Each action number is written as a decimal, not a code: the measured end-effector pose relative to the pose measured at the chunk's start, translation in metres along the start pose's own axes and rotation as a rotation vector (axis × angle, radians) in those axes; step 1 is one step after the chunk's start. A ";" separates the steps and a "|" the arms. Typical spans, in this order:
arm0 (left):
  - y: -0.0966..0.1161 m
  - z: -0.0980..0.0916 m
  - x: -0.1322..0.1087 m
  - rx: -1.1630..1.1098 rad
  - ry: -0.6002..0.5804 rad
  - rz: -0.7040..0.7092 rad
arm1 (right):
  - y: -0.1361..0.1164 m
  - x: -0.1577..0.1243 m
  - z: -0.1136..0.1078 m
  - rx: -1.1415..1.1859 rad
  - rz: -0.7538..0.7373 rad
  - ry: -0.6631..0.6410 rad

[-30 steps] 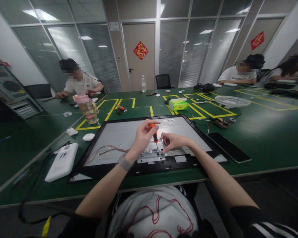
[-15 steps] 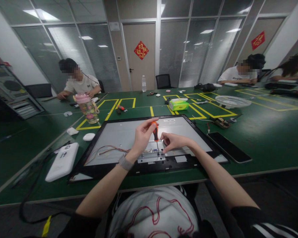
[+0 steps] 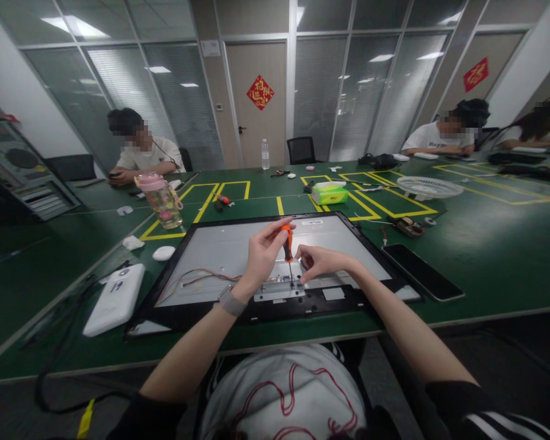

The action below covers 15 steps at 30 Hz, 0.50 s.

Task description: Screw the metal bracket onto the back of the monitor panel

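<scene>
A flat panel with a black frame [image 3: 238, 313] and a grey metal back lies on the green table. My left hand [image 3: 263, 250] grips the orange and black handle of a screwdriver [image 3: 288, 243], which stands nearly upright. Its tip meets a small metal bracket [image 3: 279, 293] near the panel's front edge. Beside the shaft, on the right, my right hand [image 3: 323, 261] has its fingers curled together at the bracket; what they hold, if anything, is too small to make out. Thin coloured wires [image 3: 206, 273] run across the panel's left part.
Left of the panel are a white power bank [image 3: 114, 299], a white mouse-like object [image 3: 164, 253] and a pink-lidded bottle [image 3: 160, 201]. A phone [image 3: 421, 272] lies to the right. Behind stand a green tissue pack [image 3: 330, 193] and a white fan grille [image 3: 429, 187]. People sit across the table.
Both my hands and the screwdriver are almost unmoved. The person at the back left has brought their hands together, lower and to the left.
</scene>
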State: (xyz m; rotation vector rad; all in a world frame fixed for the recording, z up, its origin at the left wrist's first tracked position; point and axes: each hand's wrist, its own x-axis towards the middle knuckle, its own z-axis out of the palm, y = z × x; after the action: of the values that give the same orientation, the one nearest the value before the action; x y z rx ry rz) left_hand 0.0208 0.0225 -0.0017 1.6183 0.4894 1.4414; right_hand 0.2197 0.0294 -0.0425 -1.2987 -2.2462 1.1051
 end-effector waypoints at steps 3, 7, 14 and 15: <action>0.002 0.002 0.002 0.049 0.045 0.052 | -0.004 -0.002 -0.001 0.004 -0.002 -0.009; 0.000 0.000 0.002 0.058 0.034 0.082 | -0.004 -0.001 0.000 -0.009 -0.008 -0.006; -0.005 -0.002 0.001 -0.062 -0.014 -0.038 | 0.001 0.001 0.001 -0.001 -0.004 0.003; -0.004 -0.001 0.001 -0.042 0.009 -0.039 | 0.001 0.001 0.001 -0.002 -0.003 0.001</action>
State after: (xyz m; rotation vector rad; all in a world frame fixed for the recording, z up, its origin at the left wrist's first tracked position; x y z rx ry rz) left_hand 0.0212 0.0259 -0.0045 1.5619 0.4898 1.4216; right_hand 0.2191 0.0296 -0.0436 -1.2960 -2.2486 1.1017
